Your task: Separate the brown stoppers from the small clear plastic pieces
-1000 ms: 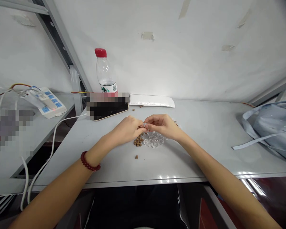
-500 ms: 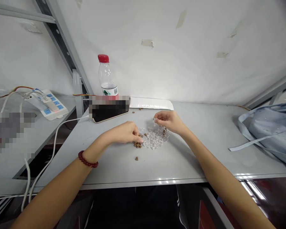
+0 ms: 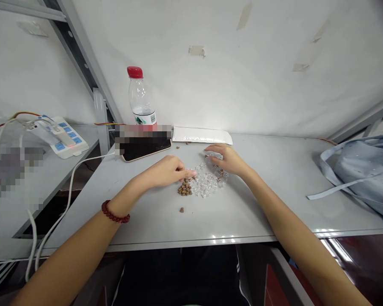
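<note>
A loose heap of small clear plastic pieces (image 3: 206,185) lies on the grey table. Against its left side sits a cluster of brown kibble-like pellets (image 3: 184,188), and a few more pellets show among the clear pieces on the right. My left hand (image 3: 170,171) is closed, its thumb reaching over the heap's upper left edge; whatever may be under the fingertips is hidden. At the heap's upper right, my right hand (image 3: 226,159) has thumb and fingers apart, curved over some clear pieces. One stray pellet (image 3: 181,210) rests nearer the front edge.
A phone (image 3: 145,146) with a white cable leans before a red-capped bottle (image 3: 142,100). Behind the heap lies a white padded packet (image 3: 201,135), two pellets near it. A power strip (image 3: 68,138) is at left, a pale blue fabric bag (image 3: 364,170) at right.
My left hand has shifted up and right, uncovering more of the brown pellets. The fingers of my right hand have spread from a pinch. The view has tilted slightly.
</note>
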The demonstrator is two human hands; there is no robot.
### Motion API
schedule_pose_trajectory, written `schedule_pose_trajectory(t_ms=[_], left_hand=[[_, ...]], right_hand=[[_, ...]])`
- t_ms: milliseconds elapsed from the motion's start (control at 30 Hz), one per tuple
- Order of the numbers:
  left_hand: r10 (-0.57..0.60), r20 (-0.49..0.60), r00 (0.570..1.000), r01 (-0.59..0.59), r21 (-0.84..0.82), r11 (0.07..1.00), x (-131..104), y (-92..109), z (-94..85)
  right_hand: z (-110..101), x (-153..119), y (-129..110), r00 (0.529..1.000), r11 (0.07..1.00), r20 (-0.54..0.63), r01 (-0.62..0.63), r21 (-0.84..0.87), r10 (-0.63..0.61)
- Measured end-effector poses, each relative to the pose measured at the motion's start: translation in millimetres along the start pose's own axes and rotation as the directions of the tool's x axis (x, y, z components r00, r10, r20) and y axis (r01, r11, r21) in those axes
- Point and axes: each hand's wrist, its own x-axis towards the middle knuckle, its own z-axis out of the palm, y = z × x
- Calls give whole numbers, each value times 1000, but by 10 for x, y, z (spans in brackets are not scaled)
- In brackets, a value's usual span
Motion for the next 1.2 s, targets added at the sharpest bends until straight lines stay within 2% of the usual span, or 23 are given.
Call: schedule_pose_trajectory(t_ms=[167, 367, 467, 533, 600, 733, 833, 900, 1000, 1067, 1133, 1200], left_hand=[[11, -45, 999, -10, 35, 999, 36, -42, 30], [-14, -69, 998, 18, 59, 998, 44, -25, 54], [22, -143, 989, -13, 66, 998, 51, 1, 75], [63, -205, 977, -53, 57, 997, 58, 22, 96], [73, -226, 971, -79, -15, 997, 63, 50, 118], [12, -159, 987, -56, -276, 960, 63, 101, 137], [10, -132, 991, -60, -385, 921, 52, 119, 117], [23, -121, 992, -69, -396, 916, 38, 129, 95], [33, -151, 988, -78, -305, 949, 20, 141, 80], [75, -239, 968, -113, -152, 982, 20, 137, 95], [163, -324, 932, -159, 42, 986, 29, 116, 124], [226, -351, 908, -169, 186, 968, 37, 81, 145]], right_hand=[[108, 23, 14, 997, 998, 51, 59, -15, -58], [121, 24, 8, 999, 997, 33, -3, -74, 6], [97, 9, -59, 1000, 998, -1, -15, -62, 15], [86, -12, -170, 997, 999, -62, 34, -24, -35], [93, -42, -322, 979, 990, -155, 140, 15, -136], [159, -104, -607, 902, 937, -259, 349, -29, -345], [200, -131, -693, 870, 917, -301, 397, -44, -391], [205, -140, -687, 880, 926, -303, 377, -25, -367], [197, -148, -637, 915, 942, -232, 336, -14, -330], [193, -144, -599, 923, 940, -181, 340, -21, -338], [182, -130, -554, 926, 936, -134, 351, -41, -353], [154, -107, -481, 938, 941, -91, 325, -89, -333]])
